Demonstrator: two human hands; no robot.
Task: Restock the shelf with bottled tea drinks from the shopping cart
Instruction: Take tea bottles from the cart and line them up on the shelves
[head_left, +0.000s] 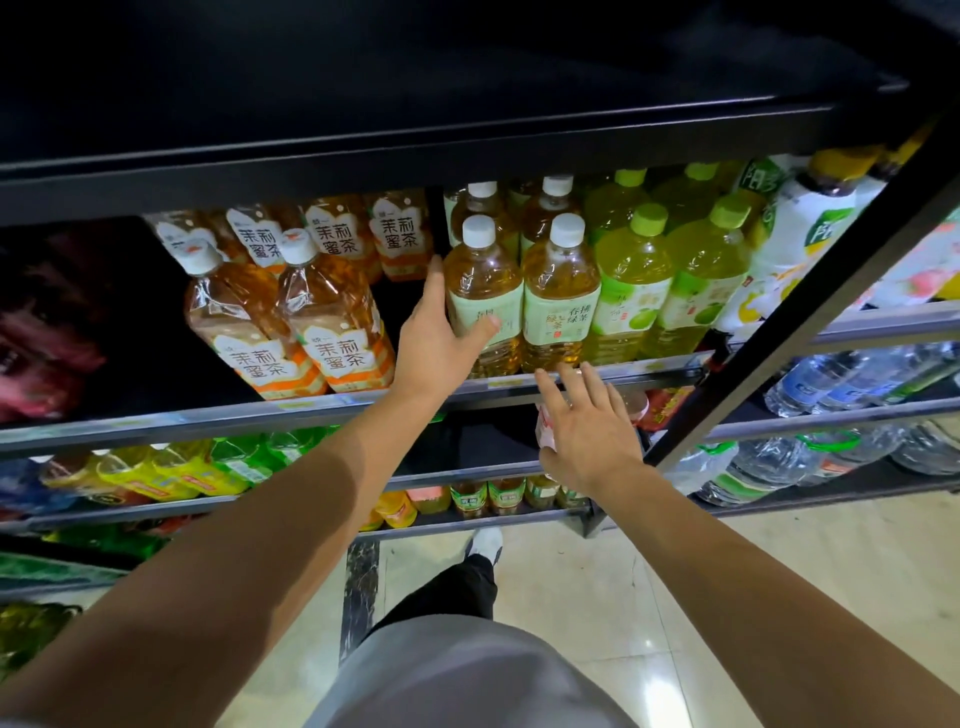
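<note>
A pale green-labelled tea bottle (483, 280) with a white cap stands at the front of the middle shelf (649, 371). My left hand (436, 338) holds it, with fingers along its left side and the thumb across the label. A matching tea bottle (561, 291) stands right beside it, with more of the same behind. My right hand (587, 431) hovers open with spread fingers just below the shelf's front rail, holding nothing. No shopping cart is in view.
Orange jasmine tea bottles (332, 312) stand left of a dark gap. Green-capped bottles (634, 275) stand to the right. A black upright post (805, 312) divides off a bay with water bottles (831, 384). Lower shelves hold small drinks (156, 473). A tiled floor (779, 571) lies below.
</note>
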